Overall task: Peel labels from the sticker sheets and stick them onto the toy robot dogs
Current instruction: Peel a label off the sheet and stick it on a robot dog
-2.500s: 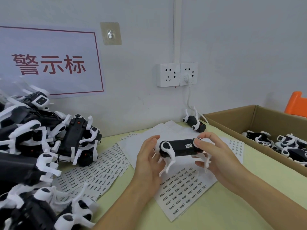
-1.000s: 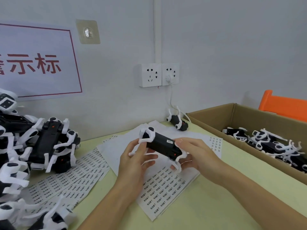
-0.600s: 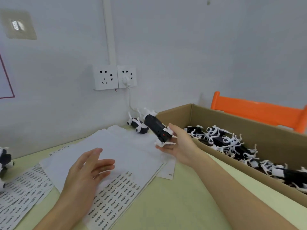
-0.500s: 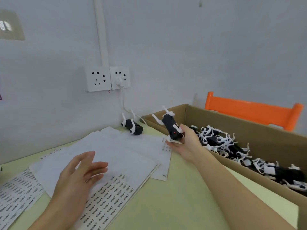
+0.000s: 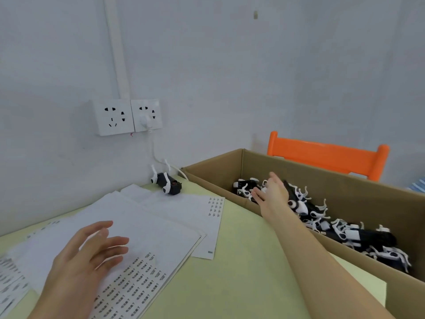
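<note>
Your right hand [image 5: 272, 194] is over the cardboard box [image 5: 213, 174], fingers spread, holding nothing; labelled dogs [image 5: 322, 217] lie inside. Left hand [image 5: 89, 254] hovers flat, fingers relaxed, over the sticker sheets [image 5: 138, 279] on the counter [image 5: 241, 284]. Next: pull right hand back w/o snagging legs, then peel one label cleanly.

Right hand [image 5: 272, 194] open over toy dogs [image 5: 322, 222] in cardboard box [image 5: 213, 178]; left hand [image 5: 92, 252] spread above sticker sheets [image 5: 142, 272]

- Lighting: bright, even, diffuse; source not visible.
- Shadows: soft, faint, beneath the hands and inside the cardboard box [image 5: 345, 183].
- Glare: none.
- Blur: slight motion smear on both hands; label print illegible.
- Distortion: wide-angle bowing toward frame edges.
</note>
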Tool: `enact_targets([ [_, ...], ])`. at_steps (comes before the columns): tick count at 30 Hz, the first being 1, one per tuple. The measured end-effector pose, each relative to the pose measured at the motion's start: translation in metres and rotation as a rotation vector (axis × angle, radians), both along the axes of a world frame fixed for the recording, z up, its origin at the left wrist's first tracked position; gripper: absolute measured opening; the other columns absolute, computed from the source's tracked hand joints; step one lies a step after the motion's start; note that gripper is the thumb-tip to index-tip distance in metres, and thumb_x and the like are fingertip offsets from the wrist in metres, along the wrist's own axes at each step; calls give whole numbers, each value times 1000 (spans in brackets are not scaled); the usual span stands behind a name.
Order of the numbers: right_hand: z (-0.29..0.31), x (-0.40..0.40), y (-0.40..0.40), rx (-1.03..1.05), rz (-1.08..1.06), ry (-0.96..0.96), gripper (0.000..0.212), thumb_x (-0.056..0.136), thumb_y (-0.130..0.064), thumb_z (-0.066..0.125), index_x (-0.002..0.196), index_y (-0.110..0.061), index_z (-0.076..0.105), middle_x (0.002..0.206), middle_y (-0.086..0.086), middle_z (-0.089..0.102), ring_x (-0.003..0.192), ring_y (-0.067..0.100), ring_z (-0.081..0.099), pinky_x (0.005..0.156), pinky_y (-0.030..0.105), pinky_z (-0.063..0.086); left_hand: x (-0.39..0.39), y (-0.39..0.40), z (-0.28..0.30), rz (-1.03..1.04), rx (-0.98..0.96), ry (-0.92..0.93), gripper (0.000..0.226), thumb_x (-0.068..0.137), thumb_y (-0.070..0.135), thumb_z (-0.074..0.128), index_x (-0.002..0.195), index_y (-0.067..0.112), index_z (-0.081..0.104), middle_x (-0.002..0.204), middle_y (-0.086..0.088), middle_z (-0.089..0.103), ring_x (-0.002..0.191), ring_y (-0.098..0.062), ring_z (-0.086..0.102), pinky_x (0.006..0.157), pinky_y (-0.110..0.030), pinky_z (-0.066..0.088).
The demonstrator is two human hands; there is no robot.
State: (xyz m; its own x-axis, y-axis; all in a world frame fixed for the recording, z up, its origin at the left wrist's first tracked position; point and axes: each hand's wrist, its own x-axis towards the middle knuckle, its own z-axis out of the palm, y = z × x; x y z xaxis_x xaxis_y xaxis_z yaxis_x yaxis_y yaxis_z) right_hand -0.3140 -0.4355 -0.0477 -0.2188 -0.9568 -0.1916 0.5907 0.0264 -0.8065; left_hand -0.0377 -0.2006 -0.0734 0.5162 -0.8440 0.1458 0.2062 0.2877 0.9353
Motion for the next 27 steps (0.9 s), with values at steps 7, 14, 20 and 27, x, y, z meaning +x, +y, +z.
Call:
enact_targets([
  [7,-2,59,43,-338,416,831,36,96,-1,43,105,-17,74,93,3,75,73,11,69,64,22,52,4,-3,-2,6,91,-64,21,100,4,50,101,3,71,87,-26,73,70,-28,71,62,-28,61],
  [14,-31,118,109,-974,829,1544,30,100,-34,46,122,-34,66,123,-20,62,111,-5,52,95,14,39,-13,-1,0,51,224,-470,33,95,-6,50,79,13,72,73,-11,73,67,-23,69,66,-32,58],
  [20,-23,120,112,-983,817,1535,20,99,-28,55,100,-44,67,106,-28,64,101,-11,56,92,13,43,-17,1,-2,324,238,-1023,20,89,24,46,82,20,65,71,7,63,71,-9,57,65,-27,49],
  [27,-24,124,121,-944,750,1449,18,93,-32,63,91,-48,69,96,-34,69,98,-15,58,81,4,43,2,6,-9,292,740,-1391,32,100,33,34,119,18,54,121,-3,52,119,-26,43,102,-41,32],
])
